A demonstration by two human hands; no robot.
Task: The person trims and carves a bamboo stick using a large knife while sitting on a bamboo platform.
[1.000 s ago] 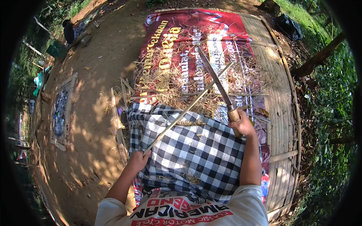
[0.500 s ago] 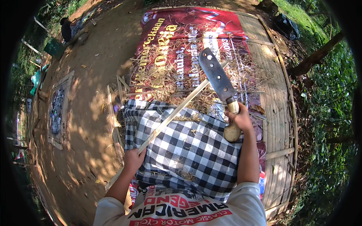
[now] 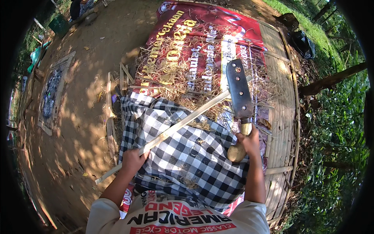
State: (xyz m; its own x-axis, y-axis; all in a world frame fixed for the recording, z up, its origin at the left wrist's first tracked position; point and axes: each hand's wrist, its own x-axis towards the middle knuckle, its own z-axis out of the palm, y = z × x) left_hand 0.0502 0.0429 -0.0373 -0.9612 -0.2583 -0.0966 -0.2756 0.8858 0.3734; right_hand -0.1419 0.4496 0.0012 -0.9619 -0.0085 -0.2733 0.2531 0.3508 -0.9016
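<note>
A long split bamboo strip [image 3: 187, 119] slants from lower left to upper right across my lap. My left hand [image 3: 133, 160] is closed around it near its lower end. In my right hand [image 3: 249, 141] is the handle of a machete [image 3: 238, 91], whose wide dark blade has several holes or rivets and points away from me. The blade crosses over the strip near its far end; whether they touch, I cannot tell. Beneath both lies a black-and-white checkered cloth [image 3: 183, 156], spread over my lap with some shavings on it.
A red printed banner [image 3: 210, 23] strewn with curly shavings covers part of a bamboo-slat platform [image 3: 282, 128]. Loose bamboo strips [image 3: 110, 121] lie at its left edge. On the dirt ground to the left is a framed ash patch [image 3: 54, 91]. A person [image 3: 80, 7] sits far off at upper left.
The machete has turned more upright and shifted right and a little nearer with my right hand. My left hand still grips the strip, whose lower end now shows past my wrist. The whole view has shifted slightly.
</note>
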